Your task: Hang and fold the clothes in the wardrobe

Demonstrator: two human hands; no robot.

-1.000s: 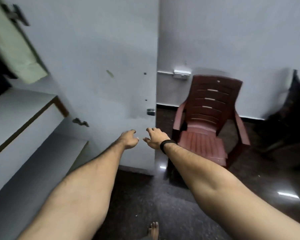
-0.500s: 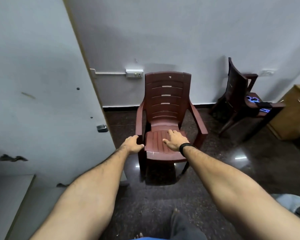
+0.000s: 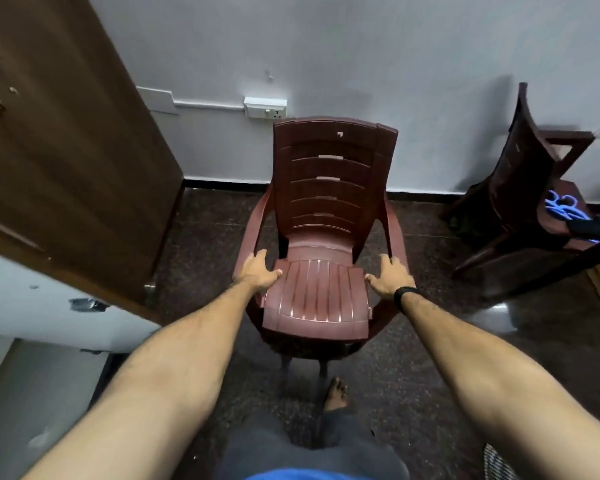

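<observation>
1. Two hands now sit on the maroon plastic chair (image 3: pixel 321 237): the left hand (image 3: pixel 257 273) wraps the left armrest where it meets the seat, thumb lying on the seat edge, and the right hand (image 3: pixel 390 277), with a dark band at the wrist, curls over the right armrest, thumb pointing in toward the seat.
2. Half a second ago the right hand lay flat on the seat and the left hand only touched the front corner; a second ago both hung in the air in front of the pale wardrobe door. The person has turned from the wardrobe and stepped up to the chair.
3. No clothes show on this chair or in either hand; the seat is bare. The task's clothes are out of sight at this moment.
4. A brown door (image 3: pixel 66 150) now fills the left, with a strip of the pale wardrobe (image 3: pixel 49 320) below it.
5. Farther right stands a second dark chair (image 3: pixel 520 188) with something blue and black (image 3: pixel 568 213) on its seat, too blurred to name.
6. Judged from the two-handed hold, the chair is about to be lifted or dragged, likely toward the wardrobe as a stand or a laying surface; hanging and folding have yet to resume.
</observation>
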